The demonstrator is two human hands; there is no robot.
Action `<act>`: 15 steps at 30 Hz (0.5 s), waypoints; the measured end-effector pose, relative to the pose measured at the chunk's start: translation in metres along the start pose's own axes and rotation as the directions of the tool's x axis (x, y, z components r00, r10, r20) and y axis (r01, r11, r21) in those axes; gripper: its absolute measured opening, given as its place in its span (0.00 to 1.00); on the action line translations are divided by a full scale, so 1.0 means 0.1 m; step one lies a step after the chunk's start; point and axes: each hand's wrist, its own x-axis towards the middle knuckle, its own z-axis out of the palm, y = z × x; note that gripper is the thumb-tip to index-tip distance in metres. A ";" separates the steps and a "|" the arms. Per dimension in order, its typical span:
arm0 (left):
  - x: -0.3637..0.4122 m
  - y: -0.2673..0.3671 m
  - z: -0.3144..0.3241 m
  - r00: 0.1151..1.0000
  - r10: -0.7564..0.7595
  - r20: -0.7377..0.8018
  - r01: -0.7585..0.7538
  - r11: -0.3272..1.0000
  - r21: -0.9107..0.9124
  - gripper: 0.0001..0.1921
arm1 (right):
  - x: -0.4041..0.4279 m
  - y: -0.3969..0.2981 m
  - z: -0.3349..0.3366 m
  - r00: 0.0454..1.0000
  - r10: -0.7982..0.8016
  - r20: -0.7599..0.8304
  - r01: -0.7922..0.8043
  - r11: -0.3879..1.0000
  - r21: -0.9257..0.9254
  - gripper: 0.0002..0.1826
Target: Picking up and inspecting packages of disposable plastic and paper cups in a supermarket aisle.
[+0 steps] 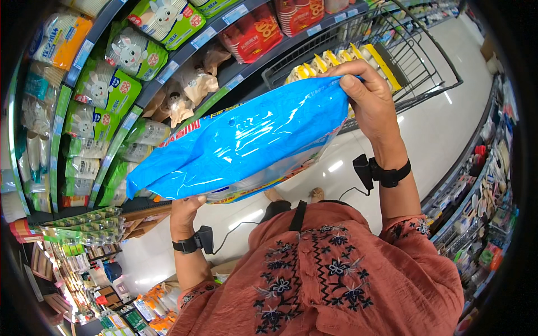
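Observation:
A large, glossy blue plastic package [248, 138] with printed writing stretches across the view in front of me, tilted up towards the right. My right hand [365, 92] pinches its upper right corner between thumb and fingers. At its lower left edge is my left hand [187, 212], with the thumb against the edge and the fingers mostly hidden behind the package. Beyond my right hand, a wire shopping cart [420, 63] holds yellow-and-clear packs [328, 61], partly covered by the blue package.
Shelves on the left carry green packs of paper cups [101, 88], red cup packs [252, 33] and an orange pack [67, 42]. Price labels line the shelf edge [201, 38]. Another stocked shelf [475, 201] curves along the right. Shiny floor [454, 84] shows between them.

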 end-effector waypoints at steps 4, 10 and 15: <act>-0.03 0.02 0.00 0.996 0.087 0.001 -0.087 0.994 0.059 0.27 | 0.00 0.01 -0.02 1.000 -0.024 0.004 0.024 1.000 -0.006 0.11; -0.06 0.01 -0.10 1.000 0.006 0.012 -0.008 0.988 0.154 0.39 | -0.01 0.01 -0.02 0.999 -0.049 0.012 0.048 0.999 0.004 0.12; -0.08 -0.02 -0.19 1.000 -0.011 0.009 0.010 0.984 0.179 0.41 | 0.00 0.02 -0.04 0.997 -0.066 0.031 0.066 0.998 0.023 0.12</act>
